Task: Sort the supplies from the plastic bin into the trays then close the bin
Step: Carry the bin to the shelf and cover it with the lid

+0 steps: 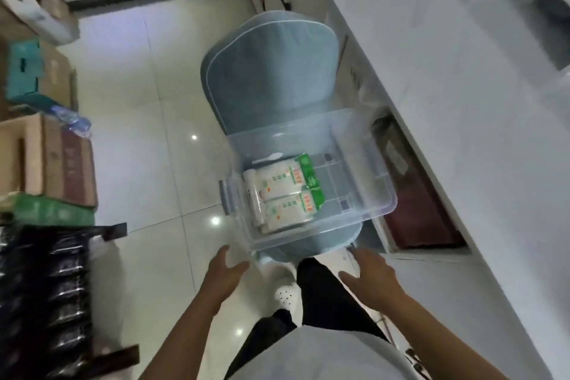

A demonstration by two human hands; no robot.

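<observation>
At the bottom of the view, a person's two bare forearms reach forward over dark trousers and a white shoe [287,293]. The left hand [225,271] is spread wide with fingers apart, empty, just short of the near left corner of the bin. The right hand [370,278] is likewise spread wide and empty, near the bin's near right corner; neither hand is clearly touching it. Just beyond the hands sits the clear plastic bin [364,194], lidless, resting on the seat of a pale blue cushioned chair [271,71] whose backrest rises behind it. The bin's walls are see-through, with a grey latch handle [224,197] on its left side. Inside, against the left half of the floor, lie two white packs with green ends [283,194], side by side and touching; the print on them is too blurred to read. The right half of the bin floor is bare. To the left, across glossy white floor tiles [138,102], stand stacked cardboard boxes [55,160], a green box [52,213], a teal box [24,74] and black wrapped packs [43,287]. To the right runs a white counter [447,102], with a dark reddish recess [416,210] below it beside the chair.
</observation>
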